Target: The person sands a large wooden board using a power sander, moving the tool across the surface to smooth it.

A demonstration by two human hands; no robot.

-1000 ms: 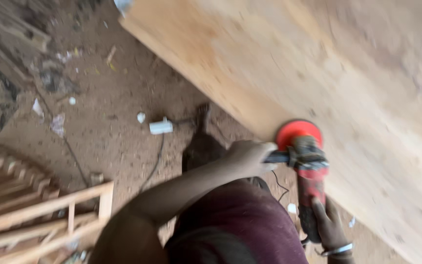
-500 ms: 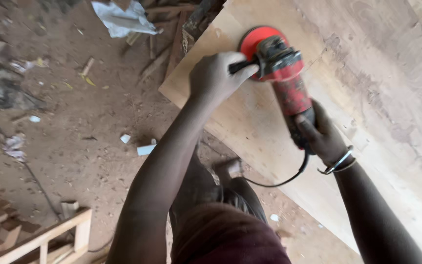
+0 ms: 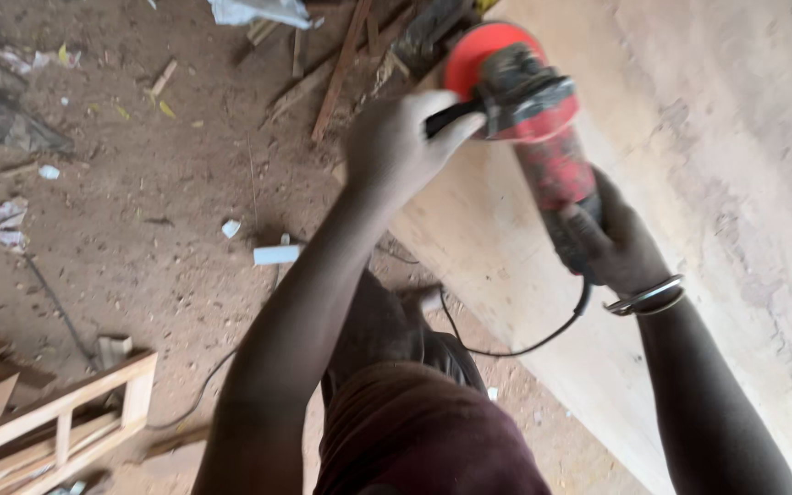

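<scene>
A red power sander (image 3: 533, 124) with a round red disc lies on a large pale plywood sheet (image 3: 717, 165), near the sheet's far left corner. My left hand (image 3: 396, 147) grips its black side handle. My right hand (image 3: 616, 243), with thin bangles at the wrist, holds the rear of its body. A black cable (image 3: 524, 344) loops from the tool's tail down over the sheet's edge.
Dirt floor on the left carries scraps: a small white block (image 3: 277, 254), paper bits, wooden sticks (image 3: 332, 73) near the sheet's corner. A wooden frame (image 3: 57, 426) lies at the lower left. A thin cable (image 3: 57, 307) runs across the ground.
The sander has travelled along the sheet's edge from near me up to the far corner, both hands staying on it. The view shifted with it.
</scene>
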